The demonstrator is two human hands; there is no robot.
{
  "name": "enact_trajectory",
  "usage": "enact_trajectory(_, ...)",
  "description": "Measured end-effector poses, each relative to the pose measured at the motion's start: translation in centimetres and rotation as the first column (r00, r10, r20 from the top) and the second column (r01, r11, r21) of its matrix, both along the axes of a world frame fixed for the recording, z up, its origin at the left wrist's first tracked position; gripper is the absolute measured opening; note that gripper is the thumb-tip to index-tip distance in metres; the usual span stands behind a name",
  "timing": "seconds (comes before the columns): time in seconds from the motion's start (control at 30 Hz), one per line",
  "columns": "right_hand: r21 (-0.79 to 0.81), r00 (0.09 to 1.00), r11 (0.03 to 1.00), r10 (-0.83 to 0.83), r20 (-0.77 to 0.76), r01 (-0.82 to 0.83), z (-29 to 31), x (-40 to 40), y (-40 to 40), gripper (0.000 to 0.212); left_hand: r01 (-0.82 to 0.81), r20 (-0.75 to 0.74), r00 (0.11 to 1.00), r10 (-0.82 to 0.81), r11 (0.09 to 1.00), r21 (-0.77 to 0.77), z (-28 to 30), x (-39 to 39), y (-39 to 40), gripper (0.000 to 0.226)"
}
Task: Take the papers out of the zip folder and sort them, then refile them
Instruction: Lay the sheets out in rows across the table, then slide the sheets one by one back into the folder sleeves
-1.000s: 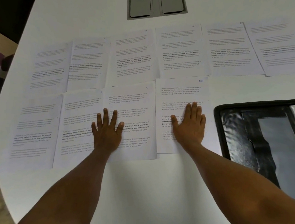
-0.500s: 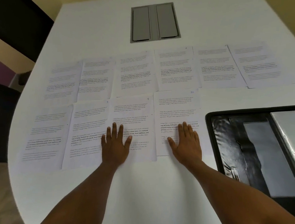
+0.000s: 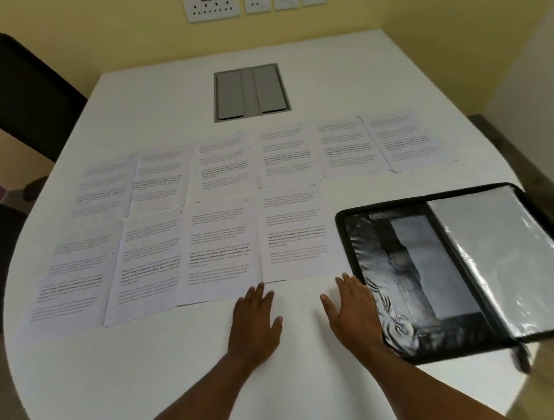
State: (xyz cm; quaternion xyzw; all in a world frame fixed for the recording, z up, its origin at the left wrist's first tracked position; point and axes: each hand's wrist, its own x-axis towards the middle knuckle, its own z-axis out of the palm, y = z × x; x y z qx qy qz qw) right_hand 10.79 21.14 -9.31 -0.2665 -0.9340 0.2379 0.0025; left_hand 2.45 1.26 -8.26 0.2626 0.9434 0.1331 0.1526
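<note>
So, both flat and loose on table (image 3: 287, 393), holding nothing: left hand (image 3: 255, 320) just below papers (image 3: 219, 255), right hand (image 3: 354, 310) touching folder (image 3: 376, 317) edge, nearer page 10 (image 3: 295, 234)

bare table (image 3: 190, 368) strip around both hands, open toward the near edge. papers (image 3: 219, 248) in two rows block everything ahead and left of left hand (image 3: 255, 320). open zip folder (image 3: 456, 277) touches right hand (image 3: 353, 312) on its right. narrow bare gap between hands.
</note>
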Motion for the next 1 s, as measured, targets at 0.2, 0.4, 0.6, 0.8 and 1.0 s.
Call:
enact_trajectory(0.2,0.008,0.962,0.982,-0.181,-0.205,0.187,0.0,5.6,4.3,0.049,-0.021,0.155,0.988,-0.011,0.979,0.201,1.3,4.1,5.5,0.052)
enact_trajectory(0.4,0.054,0.844,0.886,-0.418,-0.336,0.461,-0.2,11.7,11.4,0.036,-0.127,0.4,0.916,0.005,0.952,0.278,2.4,6.9,11.9,0.061)
enact_trajectory(0.6,0.025,0.711,0.746,-0.622,-0.328,0.665,-0.5,16.2,18.6,0.045,-0.331,0.576,0.804,0.147,0.915,0.229,2.9,7.8,18.1,0.071)
enact_trajectory(0.8,-0.528,0.204,0.187,-0.979,-0.026,0.829,1.0,16.9,25.6,0.074,-0.618,0.679,0.622,0.39,0.777,0.12,3.2,8.3,21.9,0.052)
enact_trajectory(1.0,-0.764,-0.064,-0.166,-0.985,0.162,0.624,0.0,17.9,31.0,0.028,-0.729,0.682,0.538,0.496,0.68,0.081,2.9,7.7,23.2,0.045)
